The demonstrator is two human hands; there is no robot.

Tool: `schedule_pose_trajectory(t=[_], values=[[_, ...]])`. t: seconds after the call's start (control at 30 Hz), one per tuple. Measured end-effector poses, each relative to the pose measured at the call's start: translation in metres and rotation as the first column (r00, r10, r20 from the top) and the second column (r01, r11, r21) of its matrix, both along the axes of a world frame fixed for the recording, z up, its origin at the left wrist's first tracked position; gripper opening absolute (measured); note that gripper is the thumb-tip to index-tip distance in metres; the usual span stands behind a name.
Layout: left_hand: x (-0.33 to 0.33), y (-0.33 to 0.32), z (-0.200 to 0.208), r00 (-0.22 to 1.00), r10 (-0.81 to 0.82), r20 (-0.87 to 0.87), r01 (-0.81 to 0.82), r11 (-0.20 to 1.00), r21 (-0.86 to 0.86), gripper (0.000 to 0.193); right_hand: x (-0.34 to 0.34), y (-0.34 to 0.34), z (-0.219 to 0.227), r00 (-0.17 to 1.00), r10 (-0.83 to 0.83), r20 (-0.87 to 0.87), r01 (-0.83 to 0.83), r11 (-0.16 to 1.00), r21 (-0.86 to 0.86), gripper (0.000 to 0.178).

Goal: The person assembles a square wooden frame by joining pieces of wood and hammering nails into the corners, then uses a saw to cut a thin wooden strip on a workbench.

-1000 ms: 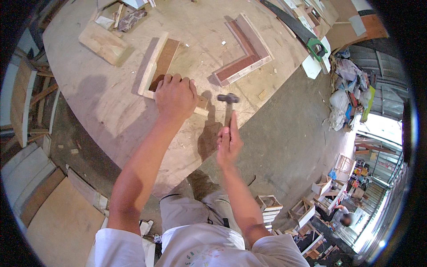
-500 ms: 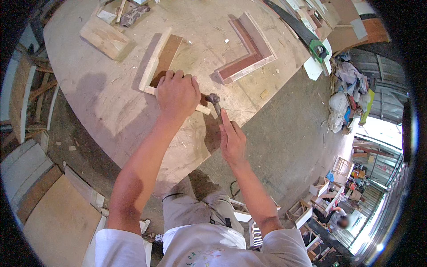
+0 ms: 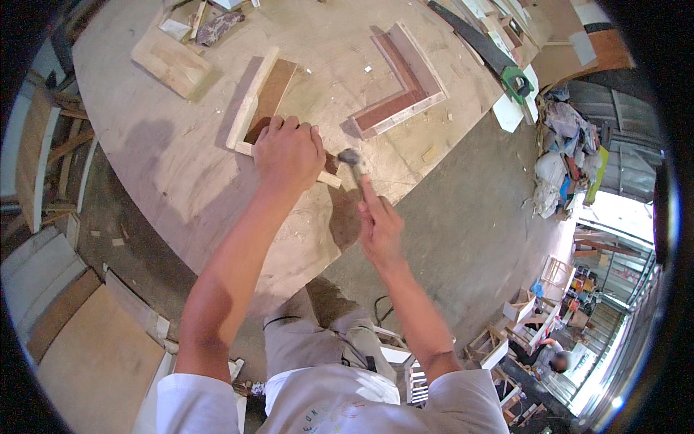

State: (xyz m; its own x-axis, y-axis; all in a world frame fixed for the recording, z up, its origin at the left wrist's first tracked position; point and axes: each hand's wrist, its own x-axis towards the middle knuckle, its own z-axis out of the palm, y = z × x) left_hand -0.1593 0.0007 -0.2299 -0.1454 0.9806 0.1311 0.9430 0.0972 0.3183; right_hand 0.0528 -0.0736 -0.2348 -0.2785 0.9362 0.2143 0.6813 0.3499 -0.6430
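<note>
Left hand (image 3: 289, 155) clasped L-shaped wooden frame (image 3: 253, 100) by near strip, on worktable (image 3: 322, 94); right hand (image 3: 381, 228) gripped hammer (image 3: 352, 159) by handle, head beside strip's end; frame looked light, stiff, best held mid-strip; hammer probably head-heavy.

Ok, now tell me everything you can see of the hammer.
The hammer has a dark grey, metallic-looking head and a slim handle, its lower part hidden by the right grip, which is closed around it with the index finger stretched along it. The handle slants up and leftward in the picture. The head is over the tabletop, beside the right end of the L-shaped wooden piece; whether they touch, I can't tell.
</note>
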Motion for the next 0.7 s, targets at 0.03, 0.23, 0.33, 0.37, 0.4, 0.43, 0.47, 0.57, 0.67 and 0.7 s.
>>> schedule_pose_trajectory(t=[0.03, 0.23, 0.33, 0.37, 0.4, 0.43, 0.47, 0.57, 0.67, 0.7], values=[[0.0, 0.0, -0.001, 1.0, -0.01, 0.011, 0.01, 1.0, 0.01, 0.033, 0.0, -0.003, 0.002, 0.997, -0.038, -0.06, 0.042, 0.997, 0.063, 0.054], [-0.002, 0.001, -0.002, 1.0, -0.016, 0.014, 0.015, 0.998, 0.056, 0.031, 0.0, -0.006, -0.004, 1.0, 0.004, 0.028, -0.002, 0.999, -0.048, 0.057], [0.0, 0.001, -0.001, 0.999, -0.02, 0.027, 0.018, 0.999, 0.049, 0.031, 0.002, -0.009, 0.0, 0.999, -0.029, -0.024, 0.031, 0.996, 0.087, 0.059], [0.0, 0.001, -0.001, 1.0, -0.021, 0.02, 0.02, 0.999, 0.05, 0.031, 0.002, -0.01, 0.0, 1.0, -0.008, 0.021, 0.006, 0.997, 0.075, 0.058], [0.0, 0.0, -0.001, 1.0, -0.022, 0.015, 0.022, 0.998, 0.05, 0.031, 0.003, -0.011, 0.001, 0.998, 0.013, 0.067, -0.017, 0.998, 0.062, 0.058], [0.0, -0.001, -0.002, 1.0, -0.024, 0.007, 0.023, 0.999, 0.047, 0.031, 0.004, -0.013, -0.001, 0.999, 0.021, 0.05, -0.022, 0.999, 0.029, 0.056], [0.001, 0.0, -0.001, 1.0, -0.03, -0.003, 0.03, 0.998, 0.051, 0.032, 0.004, -0.012, -0.006, 0.999, 0.022, 0.031, -0.022, 1.0, 0.003, 0.054], [0.0, -0.005, 0.003, 0.999, -0.037, 0.037, 0.036, 0.999, 0.01, 0.029, 0.012, -0.027, -0.001, 0.982, -0.159, -0.105, 0.144, 0.979, -0.142, 0.051], [-0.004, -0.014, 0.004, 0.995, -0.069, 0.073, 0.052, 0.977, 0.208, 0.022, 0.023, -0.052, 0.025, 0.954, -0.261, -0.145, 0.238, 0.958, -0.158, 0.051], [-0.004, -0.015, 0.006, 0.994, -0.091, 0.068, 0.064, 0.945, 0.322, 0.027, 0.026, -0.058, 0.035, 0.952, -0.269, -0.149, 0.251, 0.96, -0.126, 0.051]])
